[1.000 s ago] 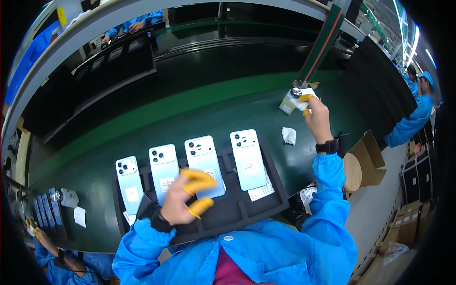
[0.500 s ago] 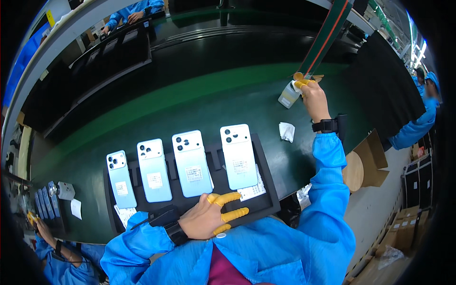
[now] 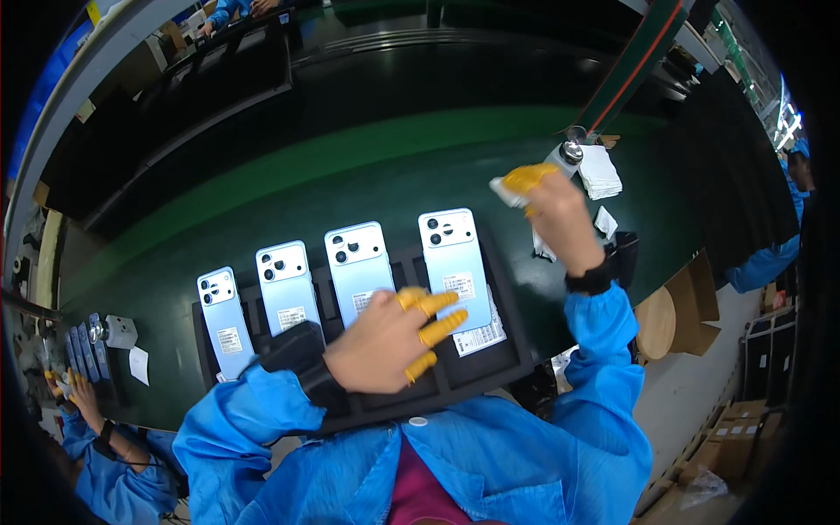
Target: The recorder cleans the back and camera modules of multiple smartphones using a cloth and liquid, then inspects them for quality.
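A black tray in front of me holds several light-blue smartphones lying back up, each with a white label. My left hand, in yellow finger cots, reaches over the tray with its fingers stretched toward the lower part of the rightmost phone. It holds nothing; whether the fingertips touch that phone I cannot tell. A printed white sheet sticks out from under this phone. Above the table, beyond the tray's far right corner, my right hand pinches a folded white wipe between yellow-covered fingers.
A bottle with a metal top stands behind my right hand, beside a stack of white wipes. A crumpled wipe lies nearer. At far left, a co-worker's hand is beside more phones. A green post rises at the back right.
My right hand has come away from the bottle, leftward and nearer, with the wipe. My left hand has gone from the tray's near edge up toward the rightmost phone. The view has shifted slightly.
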### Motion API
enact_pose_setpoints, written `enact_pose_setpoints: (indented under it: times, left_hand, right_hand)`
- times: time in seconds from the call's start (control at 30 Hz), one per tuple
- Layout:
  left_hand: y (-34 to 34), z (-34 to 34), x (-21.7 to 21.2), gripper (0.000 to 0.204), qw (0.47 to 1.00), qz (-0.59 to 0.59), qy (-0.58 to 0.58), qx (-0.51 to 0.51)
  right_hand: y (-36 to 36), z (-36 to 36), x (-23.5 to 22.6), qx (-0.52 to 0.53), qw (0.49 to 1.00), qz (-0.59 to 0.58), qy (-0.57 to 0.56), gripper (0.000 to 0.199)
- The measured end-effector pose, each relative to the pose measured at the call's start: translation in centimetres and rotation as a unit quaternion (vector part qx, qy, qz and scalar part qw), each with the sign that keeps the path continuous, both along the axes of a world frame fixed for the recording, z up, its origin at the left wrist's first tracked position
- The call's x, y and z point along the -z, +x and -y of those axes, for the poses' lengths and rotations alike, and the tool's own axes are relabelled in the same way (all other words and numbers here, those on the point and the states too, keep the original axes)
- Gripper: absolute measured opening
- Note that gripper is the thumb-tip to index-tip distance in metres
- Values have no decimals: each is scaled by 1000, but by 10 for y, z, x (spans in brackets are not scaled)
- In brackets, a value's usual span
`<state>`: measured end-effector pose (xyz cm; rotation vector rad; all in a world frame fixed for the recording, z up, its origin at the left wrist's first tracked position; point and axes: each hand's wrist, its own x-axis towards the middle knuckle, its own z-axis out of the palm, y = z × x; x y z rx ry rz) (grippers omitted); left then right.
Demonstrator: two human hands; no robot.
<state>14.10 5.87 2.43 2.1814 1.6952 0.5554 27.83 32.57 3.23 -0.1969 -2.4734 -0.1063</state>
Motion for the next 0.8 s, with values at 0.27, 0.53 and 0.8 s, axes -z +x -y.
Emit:
enact_pose_setpoints:
  times: [0.27,0.53,0.8]
  left_hand:
    - [-26,-19,31,54,993,35,110,23]
    - [-16,-13,53,46,998,4,56,-1]
    - [-16,-17,52,47,994,54,93,-20]
  right_hand:
    - [-49,59,17,-195,979,59,-24,30]
    - [-48,69,13,-166,977,130,-26,31]
    - [-47,65,6,-148,982,113,-9,31]
